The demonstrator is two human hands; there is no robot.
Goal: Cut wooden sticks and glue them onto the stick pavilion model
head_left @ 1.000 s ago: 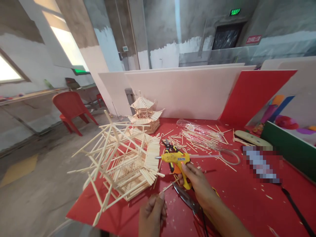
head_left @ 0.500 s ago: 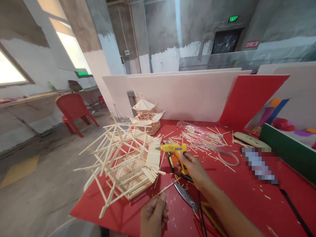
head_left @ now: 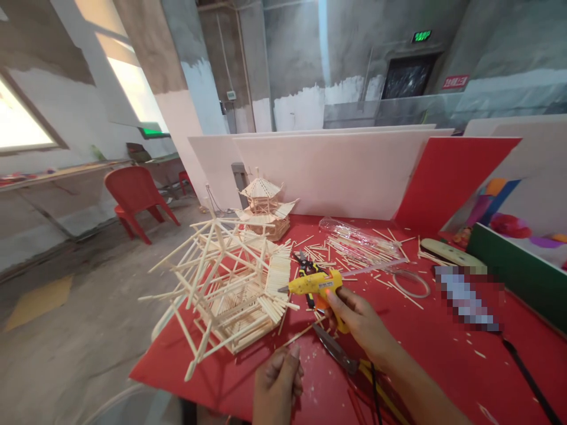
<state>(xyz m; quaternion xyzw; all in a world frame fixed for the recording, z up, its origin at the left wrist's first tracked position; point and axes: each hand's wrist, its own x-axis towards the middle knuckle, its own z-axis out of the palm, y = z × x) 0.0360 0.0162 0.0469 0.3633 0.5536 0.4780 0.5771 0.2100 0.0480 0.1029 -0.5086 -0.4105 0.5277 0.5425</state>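
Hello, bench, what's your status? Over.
Right hand: gripping yellow glue gun, nozzle toward stick model. Left hand: apparently pinching thin stick. Nearby: cutters partly behind glue gun.

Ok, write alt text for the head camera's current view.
The right hand holds a yellow glue gun pointed toward an open stick model, while the curled left hand is beside a thin stick. Behind, on the red table, are a stick pagoda and loose sticks.

My glue gun (head_left: 310, 284) is bright yellow. I see pale cream slats striping my stick frame (head_left: 278, 273), black and yellow on my cutters (head_left: 304, 267), plain red across my tabletop (head_left: 420, 354), dark green on the low board (head_left: 518, 268), white on the tall panel (head_left: 328, 177).
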